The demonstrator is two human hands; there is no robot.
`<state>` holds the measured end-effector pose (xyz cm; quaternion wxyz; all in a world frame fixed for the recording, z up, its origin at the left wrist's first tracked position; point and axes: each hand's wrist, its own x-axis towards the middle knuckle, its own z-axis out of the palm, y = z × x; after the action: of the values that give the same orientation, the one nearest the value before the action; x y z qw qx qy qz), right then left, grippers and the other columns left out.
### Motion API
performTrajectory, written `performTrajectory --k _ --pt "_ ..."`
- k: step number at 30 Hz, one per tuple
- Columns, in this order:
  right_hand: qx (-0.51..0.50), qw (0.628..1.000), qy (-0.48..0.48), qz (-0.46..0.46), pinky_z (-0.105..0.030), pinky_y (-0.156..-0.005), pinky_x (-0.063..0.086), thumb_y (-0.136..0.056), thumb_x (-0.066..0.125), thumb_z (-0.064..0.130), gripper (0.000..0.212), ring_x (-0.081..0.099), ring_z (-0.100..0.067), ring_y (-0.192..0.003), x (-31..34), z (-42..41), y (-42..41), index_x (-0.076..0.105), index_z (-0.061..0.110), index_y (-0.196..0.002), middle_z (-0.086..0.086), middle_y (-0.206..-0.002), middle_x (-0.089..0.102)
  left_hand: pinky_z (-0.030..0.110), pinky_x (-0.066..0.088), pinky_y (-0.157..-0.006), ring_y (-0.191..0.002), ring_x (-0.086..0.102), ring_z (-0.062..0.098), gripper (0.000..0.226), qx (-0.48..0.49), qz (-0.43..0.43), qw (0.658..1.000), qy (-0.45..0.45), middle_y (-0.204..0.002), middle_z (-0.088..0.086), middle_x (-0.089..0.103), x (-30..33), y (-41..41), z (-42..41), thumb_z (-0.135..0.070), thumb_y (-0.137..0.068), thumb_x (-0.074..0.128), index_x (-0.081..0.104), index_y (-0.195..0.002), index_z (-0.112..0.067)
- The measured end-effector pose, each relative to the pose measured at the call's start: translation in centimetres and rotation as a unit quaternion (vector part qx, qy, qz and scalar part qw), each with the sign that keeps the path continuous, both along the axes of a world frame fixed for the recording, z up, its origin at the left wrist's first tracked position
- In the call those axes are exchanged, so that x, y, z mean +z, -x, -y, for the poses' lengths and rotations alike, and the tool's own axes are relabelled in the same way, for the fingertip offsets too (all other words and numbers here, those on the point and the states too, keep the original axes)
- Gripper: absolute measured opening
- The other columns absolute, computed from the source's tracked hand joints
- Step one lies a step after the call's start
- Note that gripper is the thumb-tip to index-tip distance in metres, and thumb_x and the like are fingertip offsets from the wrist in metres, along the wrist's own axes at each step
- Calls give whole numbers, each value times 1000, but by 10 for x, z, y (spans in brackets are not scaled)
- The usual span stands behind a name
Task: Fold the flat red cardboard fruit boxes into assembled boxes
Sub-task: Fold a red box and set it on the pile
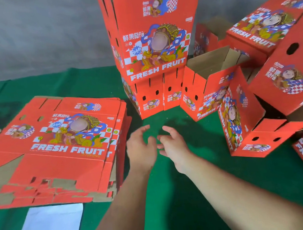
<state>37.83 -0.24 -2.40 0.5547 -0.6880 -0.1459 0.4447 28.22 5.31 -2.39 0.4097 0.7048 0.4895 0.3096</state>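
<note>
Two bare hands are hovering over a green tabletop point(185, 196), the left hand point(140, 148) and right hand point(171, 146) close together, fingers loosely spread and holding nothing. A stack of flat red boxes point(55, 145) is lying to the left. Assembled boxes point(238, 115) are crowding the right, and an upright box point(152, 34) is standing behind the hands.

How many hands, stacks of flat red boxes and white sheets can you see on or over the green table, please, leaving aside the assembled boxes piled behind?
Hands: 2, the left hand and the right hand, both empty
Stacks of flat red boxes: 1
White sheets: 1
Total: 4
</note>
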Motion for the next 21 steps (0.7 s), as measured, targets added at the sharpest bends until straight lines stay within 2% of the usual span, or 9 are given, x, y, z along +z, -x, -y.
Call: performTrajectory --k 2,5,6,8,10,12,16,19,21 --pt "10 1000 4 -23 -42 -98 57 -102 51 12 49 71 -26 -104 0 -3 16 48 28 -148 -3 -116 66 44 29 -120 -142 46 32 52 84 -155 982 -60 -152 9 54 -5 40 -22 -33 -91 52 62 -140 -23" --pt "30 998 17 -47 -37 -96 58 -103 53 13 49 70 -28 -111 -3 -4 41 46 28 -149 -7 -132 62 51 -6 -126 -160 5 31 62 95 -346 933 21 -174 4 11 -27 99 -39 -55 -101 42 29 -159 -39" --pt "36 998 22 -53 -37 -96 58 -104 53 13 48 70 -28 -111 -5 -4 48 46 27 -149 -8 -134 61 51 -5 -126 -159 4 31 60 68 -383 921 3 -174 0 7 -39 112 -37 -58 -103 35 23 -160 -42" --pt "43 997 40 -58 -37 -96 58 -103 53 13 47 70 -28 -112 -9 -3 62 47 27 -148 -8 -132 62 49 15 -124 -150 25 33 53 14 -423 902 -80 -169 -4 22 -55 127 -29 -51 -105 36 23 -156 -46" --pt "49 995 57 -61 -35 -94 57 -103 53 16 47 69 -27 -113 -14 0 73 47 27 -148 -6 -128 63 43 30 -112 -132 42 30 58 -27 -447 881 -151 -154 -7 41 -56 129 -19 -38 -102 47 24 -155 -48" --pt "53 994 71 -62 -33 -94 56 -103 55 20 49 67 -27 -114 -21 4 81 46 27 -150 -5 -126 63 41 32 -105 -124 46 28 64 -53 -464 860 -204 -143 -8 51 -55 128 -6 -30 -94 52 34 -153 -44" --pt "27 992 70 -103 -35 -92 55 -101 63 31 47 68 -23 -104 -28 11 89 47 24 -145 -5 -126 67 40 40 -97 -122 49 28 56 -125 -452 855 -222 -147 -10 50 -41 128 32 -27 -95 48 45 -151 -33" --pt "-31 988 39 -145 -31 -63 56 -101 65 21 26 72 -19 -72 -27 22 88 59 16 -126 -6 -100 77 40 49 -94 -115 60 25 44 -188 -375 873 -250 -134 -10 62 -24 127 75 -25 -85 62 68 -128 -32" --pt "-82 986 45 -137 -29 -53 51 -102 60 7 22 69 -23 -65 -28 38 79 61 10 -124 -12 -96 76 40 51 -100 -117 61 21 41 -250 -267 900 -236 -131 -10 66 -25 124 96 -25 -86 61 68 -125 -33"
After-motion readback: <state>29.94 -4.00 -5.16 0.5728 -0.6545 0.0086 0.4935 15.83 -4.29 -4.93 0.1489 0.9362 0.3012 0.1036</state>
